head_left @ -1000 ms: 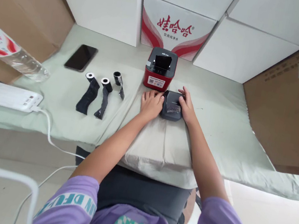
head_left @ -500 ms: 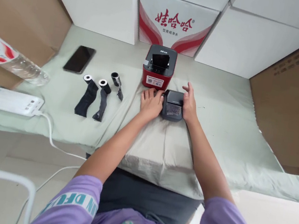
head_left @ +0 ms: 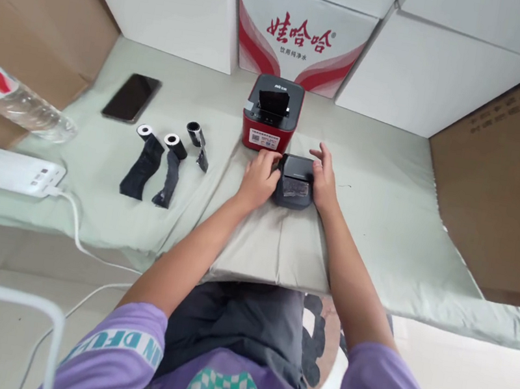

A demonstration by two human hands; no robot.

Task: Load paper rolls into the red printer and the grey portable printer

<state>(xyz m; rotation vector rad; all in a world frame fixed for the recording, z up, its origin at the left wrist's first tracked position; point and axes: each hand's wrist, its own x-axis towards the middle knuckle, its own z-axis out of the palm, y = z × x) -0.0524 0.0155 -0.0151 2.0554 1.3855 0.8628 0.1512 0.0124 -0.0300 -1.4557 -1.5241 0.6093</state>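
A power strip point(head_left: 5, 168) and bottle point(head_left: 12, 103) lie at the desk's point(head_left: 386, 208) left edge, then a phone point(head_left: 131, 97) and three rolls point(head_left: 162, 156). Mid-desk, the left hand point(head_left: 258, 180) curls against the black printer's point(head_left: 294, 182) left side, just before the red printer point(head_left: 271, 113). The right hand point(head_left: 324, 180) presses its right side, fingers loosely spread.
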